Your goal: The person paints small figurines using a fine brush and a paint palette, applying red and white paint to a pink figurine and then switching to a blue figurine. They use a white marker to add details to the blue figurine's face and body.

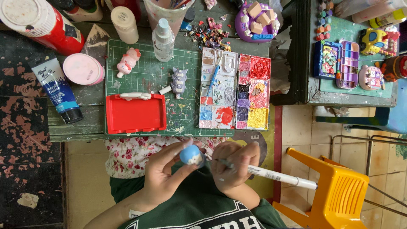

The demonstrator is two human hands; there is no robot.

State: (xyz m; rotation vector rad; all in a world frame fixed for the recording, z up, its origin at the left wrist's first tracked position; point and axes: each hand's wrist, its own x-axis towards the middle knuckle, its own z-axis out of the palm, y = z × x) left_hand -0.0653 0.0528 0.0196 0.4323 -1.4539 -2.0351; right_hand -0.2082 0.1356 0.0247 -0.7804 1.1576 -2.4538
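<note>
Left hand (163, 174) gripping blue figurine (191, 155), right hand (235, 163) brush (271, 174), palette (235, 89) beyond

A green cutting mat (146, 63) lies at the table's centre. On it, a red tray (135, 113) sits at seven o'clock, a pink figurine (128, 62) at eleven, a spray bottle (163, 40) at twelve. A paint palette (235, 94) lies at three o'clock. A yellow plastic stool (335, 188) stands at four o'clock.

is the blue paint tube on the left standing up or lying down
Lying down. The blue paint tube lies flat on the worn tabletop, its whole length showing, black cap toward the person, beside the pink round lid.
</note>
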